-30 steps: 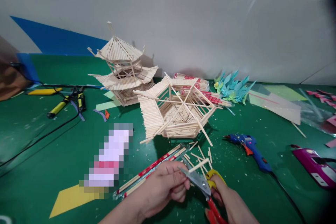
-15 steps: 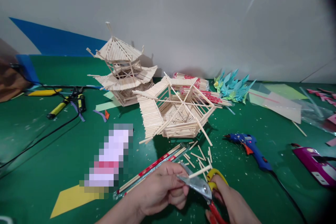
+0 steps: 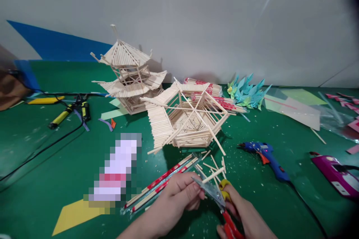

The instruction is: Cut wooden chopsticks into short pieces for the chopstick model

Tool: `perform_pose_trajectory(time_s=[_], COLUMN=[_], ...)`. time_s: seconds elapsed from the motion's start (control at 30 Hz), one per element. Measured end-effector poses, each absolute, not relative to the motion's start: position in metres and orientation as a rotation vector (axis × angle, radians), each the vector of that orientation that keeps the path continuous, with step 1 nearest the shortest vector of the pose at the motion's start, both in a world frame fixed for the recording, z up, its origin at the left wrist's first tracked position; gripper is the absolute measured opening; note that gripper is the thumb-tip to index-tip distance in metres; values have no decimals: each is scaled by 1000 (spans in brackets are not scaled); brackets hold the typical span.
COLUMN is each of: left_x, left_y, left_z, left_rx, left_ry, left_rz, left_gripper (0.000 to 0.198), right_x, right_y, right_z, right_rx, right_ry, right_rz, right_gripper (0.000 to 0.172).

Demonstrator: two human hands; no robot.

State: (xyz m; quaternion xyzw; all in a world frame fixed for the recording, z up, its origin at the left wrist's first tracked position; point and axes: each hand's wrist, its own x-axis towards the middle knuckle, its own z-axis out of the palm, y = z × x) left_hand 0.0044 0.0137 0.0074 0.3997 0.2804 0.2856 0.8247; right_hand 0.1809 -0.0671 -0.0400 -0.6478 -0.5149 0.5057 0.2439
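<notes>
My left hand (image 3: 179,196) pinches a short wooden stick (image 3: 213,175) that points up to the right. My right hand (image 3: 244,214) grips yellow-and-red scissors (image 3: 217,196), whose grey blades close around the stick just beside my left fingertips. Cut stick pieces (image 3: 213,164) lie scattered on the green table (image 3: 56,164) just beyond. Farther back stands an unfinished hexagonal stick roof frame (image 3: 187,119), and behind it a two-tier stick pagoda (image 3: 129,76).
Wrapped chopstick packs (image 3: 162,181) lie by my left hand. A blue glue gun (image 3: 266,155) with its cord rests at the right, a purple case (image 3: 335,175) farther right. Teal paper cranes (image 3: 248,91), yellow-handled pliers (image 3: 70,110), cables and paper sheets lie around.
The view shifted slightly. Both hands with stick and scissors moved a little, and the scissor blades tilted while staying on the stick.
</notes>
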Motion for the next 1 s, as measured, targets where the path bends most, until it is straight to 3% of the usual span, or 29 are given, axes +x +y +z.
perform_pose_trajectory(time_s=[0.1, 0.33, 0.53, 0.77, 1.0], left_x=[5, 6, -5, -12, 1], left_y=[16, 12, 23, 14, 7], left_z=[8, 18, 18, 22, 16], left_rx=[683, 1282, 831, 1293, 1410], left_ry=[504, 796, 673, 1056, 1084], left_rz=[542, 672, 817, 711, 632], left_gripper=[31, 29, 28, 25, 25], right_x=[182, 184, 198, 255, 267], right_y=[-66, -63, -68, -79, -82], right_z=[-38, -36, -21, -25, -48], right_rx=[-1905, -1928, -1878, -2236, -2288], right_ry=[-1290, -1323, -1561, -1755, -1809], right_rz=[1376, 1416, 1290, 604, 230], right_gripper=[31, 41, 45, 43, 47])
